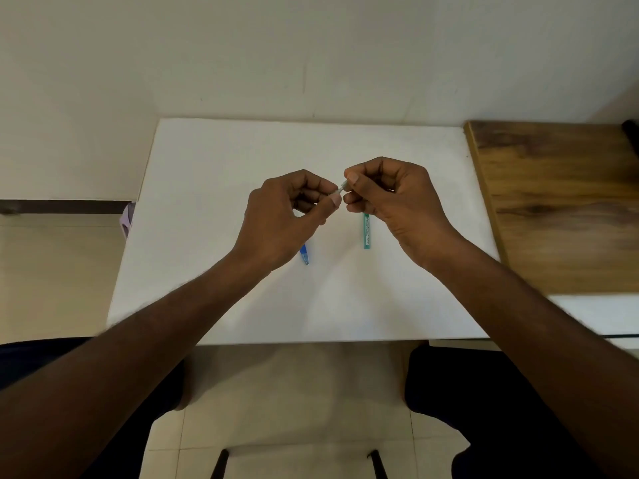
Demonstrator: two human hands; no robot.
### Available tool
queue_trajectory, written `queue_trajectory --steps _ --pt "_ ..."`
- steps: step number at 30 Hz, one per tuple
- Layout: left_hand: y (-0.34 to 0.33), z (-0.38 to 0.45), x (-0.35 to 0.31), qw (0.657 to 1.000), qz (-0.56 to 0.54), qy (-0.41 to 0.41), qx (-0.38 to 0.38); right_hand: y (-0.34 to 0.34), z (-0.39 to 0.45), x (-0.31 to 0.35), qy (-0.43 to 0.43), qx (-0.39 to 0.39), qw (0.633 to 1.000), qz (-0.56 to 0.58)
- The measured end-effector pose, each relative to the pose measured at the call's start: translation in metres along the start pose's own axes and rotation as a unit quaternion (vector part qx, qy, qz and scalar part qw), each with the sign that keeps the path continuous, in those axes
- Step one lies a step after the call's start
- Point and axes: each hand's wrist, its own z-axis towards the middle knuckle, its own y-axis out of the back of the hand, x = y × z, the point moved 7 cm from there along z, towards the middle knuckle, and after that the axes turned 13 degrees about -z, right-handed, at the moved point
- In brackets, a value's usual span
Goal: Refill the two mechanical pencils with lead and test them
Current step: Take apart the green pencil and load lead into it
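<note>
Above the middle of the white table (214, 174) my two hands meet fingertip to fingertip. Between them is a small pale tube-like piece (340, 189). My left hand (283, 219) pinches its left end and my right hand (390, 202) pinches its right end. What the piece is I cannot tell. A blue mechanical pencil (304, 256) lies on the table, with only its near end showing below my left hand. A green mechanical pencil (366, 232) lies to its right, its far end hidden behind my right hand.
A brown wooden surface (560, 202) adjoins the white table on the right. A small purple object (126, 217) peeks out at the table's left edge. A plain wall stands behind the table. My knees and tiled floor lie below its near edge.
</note>
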Motion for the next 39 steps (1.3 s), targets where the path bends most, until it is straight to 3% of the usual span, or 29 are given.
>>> queue_trajectory --steps 20,29,33,36,38,39 --pt "-0.001 0.000 0.004 1.000 0.020 0.011 -0.016 -0.005 0.000 -0.006 -0.004 0.043 0.998 -0.040" --pt "-0.003 -0.001 0.004 0.998 -0.034 0.036 -0.033 -0.007 0.001 -0.004 -0.045 0.053 0.997 0.017" --pt "0.002 0.005 0.013 0.982 -0.136 0.092 -0.089 -0.019 -0.002 -0.008 -0.074 0.092 0.989 -0.093" --pt "0.004 0.008 0.021 0.973 -0.167 0.122 -0.099 -0.029 -0.009 -0.009 -0.033 0.116 0.968 -0.222" --pt "0.003 0.010 0.020 0.980 -0.133 0.128 -0.078 -0.029 -0.008 -0.010 -0.021 0.108 0.955 -0.276" --pt "0.008 0.012 0.018 0.989 -0.058 0.113 -0.070 -0.028 -0.005 -0.012 -0.030 0.104 0.947 -0.302"
